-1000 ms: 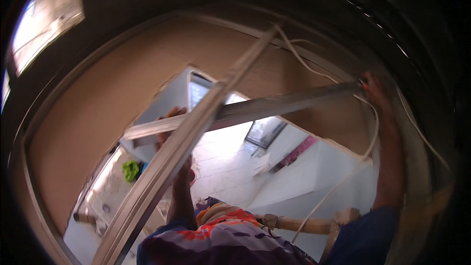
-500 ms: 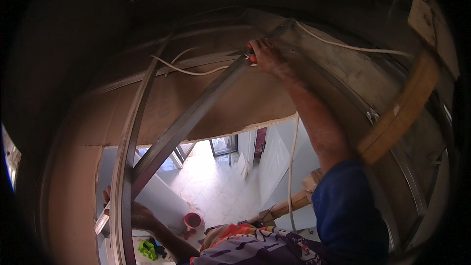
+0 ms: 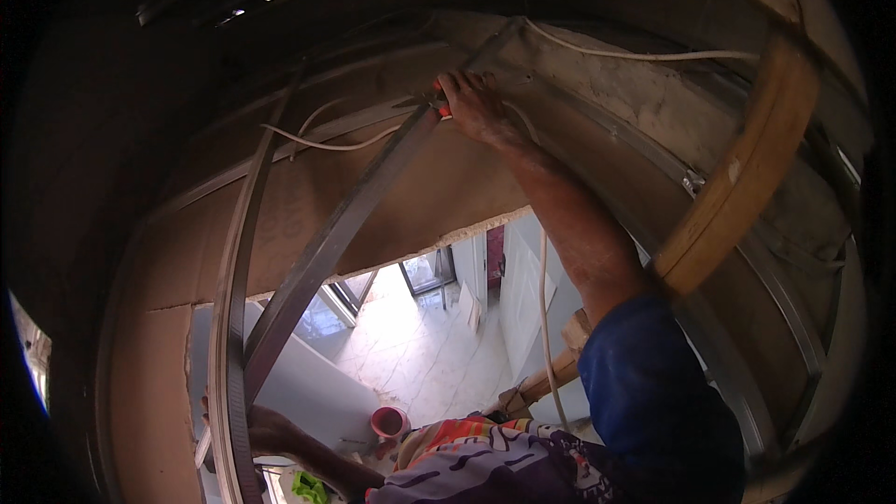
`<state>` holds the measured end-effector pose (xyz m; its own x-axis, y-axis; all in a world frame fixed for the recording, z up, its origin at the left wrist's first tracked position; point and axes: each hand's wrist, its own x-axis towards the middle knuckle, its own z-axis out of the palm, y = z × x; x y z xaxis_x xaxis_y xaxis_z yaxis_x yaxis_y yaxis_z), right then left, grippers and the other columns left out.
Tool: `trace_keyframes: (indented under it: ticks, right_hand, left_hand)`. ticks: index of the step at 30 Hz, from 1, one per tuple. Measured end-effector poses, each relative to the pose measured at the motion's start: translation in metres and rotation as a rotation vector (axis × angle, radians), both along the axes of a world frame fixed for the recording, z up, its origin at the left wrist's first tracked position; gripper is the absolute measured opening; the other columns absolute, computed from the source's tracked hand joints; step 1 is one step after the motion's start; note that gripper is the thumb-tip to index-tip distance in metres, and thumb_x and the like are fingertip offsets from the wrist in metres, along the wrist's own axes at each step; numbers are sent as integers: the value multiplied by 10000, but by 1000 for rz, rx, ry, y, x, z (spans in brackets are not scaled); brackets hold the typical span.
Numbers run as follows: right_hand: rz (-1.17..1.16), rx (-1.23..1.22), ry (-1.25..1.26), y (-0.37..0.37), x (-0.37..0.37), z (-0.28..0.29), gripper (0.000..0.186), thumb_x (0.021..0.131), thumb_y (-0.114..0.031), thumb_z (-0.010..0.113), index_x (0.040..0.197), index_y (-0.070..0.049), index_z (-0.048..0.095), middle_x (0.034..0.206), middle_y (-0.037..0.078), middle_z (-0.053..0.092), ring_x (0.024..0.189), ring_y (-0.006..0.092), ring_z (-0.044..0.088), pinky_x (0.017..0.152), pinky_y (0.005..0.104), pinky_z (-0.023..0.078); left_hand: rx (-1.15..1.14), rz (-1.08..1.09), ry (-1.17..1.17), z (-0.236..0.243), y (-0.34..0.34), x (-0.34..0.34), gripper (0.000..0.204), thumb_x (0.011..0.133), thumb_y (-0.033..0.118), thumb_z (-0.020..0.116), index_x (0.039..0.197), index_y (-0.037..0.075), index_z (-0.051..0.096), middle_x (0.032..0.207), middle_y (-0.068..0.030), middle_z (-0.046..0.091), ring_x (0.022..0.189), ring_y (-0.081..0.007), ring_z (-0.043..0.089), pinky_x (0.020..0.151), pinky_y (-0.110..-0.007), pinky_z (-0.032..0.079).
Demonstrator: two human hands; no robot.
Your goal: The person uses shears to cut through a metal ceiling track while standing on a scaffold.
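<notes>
Head view: right grip (image 3: 472, 106) wrapped around red-handled tool (image 3: 444, 112); left grip (image 3: 265, 431) half-hidden, can't tell.

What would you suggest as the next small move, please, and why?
Probably steady the metal channel with the left hand before working the red-handled tool: the right hand holds that tool at the channel's upper part, while the left is near its lower part.

Left hand (image 3: 268, 431) partly hidden behind metal channel (image 3: 230, 355); red item (image 3: 444, 112) mostly covered by right hand (image 3: 478, 107), kind unclear.
</notes>
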<state>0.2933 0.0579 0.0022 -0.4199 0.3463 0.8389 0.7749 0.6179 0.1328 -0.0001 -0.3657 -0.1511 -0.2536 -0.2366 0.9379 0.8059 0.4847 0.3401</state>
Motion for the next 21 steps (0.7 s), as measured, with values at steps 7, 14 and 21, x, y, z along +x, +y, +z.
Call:
trace_keyframes:
  ticks: [7,14,21]
  right_hand:
    - [-30,36,102,5,-4,-7,273,804,-130,569,1060,-132,475,1062,64,541,1027,255,515,865,488,333]
    - [-122,-79,173,30,-24,-17,327,803,-169,592,1102,-125,467,1087,77,530,1041,252,508,881,502,331]
    - [-59,-108,216,42,-53,-47,342,802,-224,595,1104,-107,486,1064,108,542,1019,296,519,880,510,333]
  left_hand:
    - [345,-459,111,-10,14,-23,325,879,100,503,1136,-99,488,1116,-223,564,987,-287,585,849,-368,486]
    - [548,-885,148,9,14,-12,362,905,157,458,1159,-102,475,1144,-232,551,1038,-298,563,887,-380,467]
    - [536,-887,91,16,4,-11,450,945,251,348,1197,-108,448,1191,-242,525,1124,-319,510,954,-419,421]
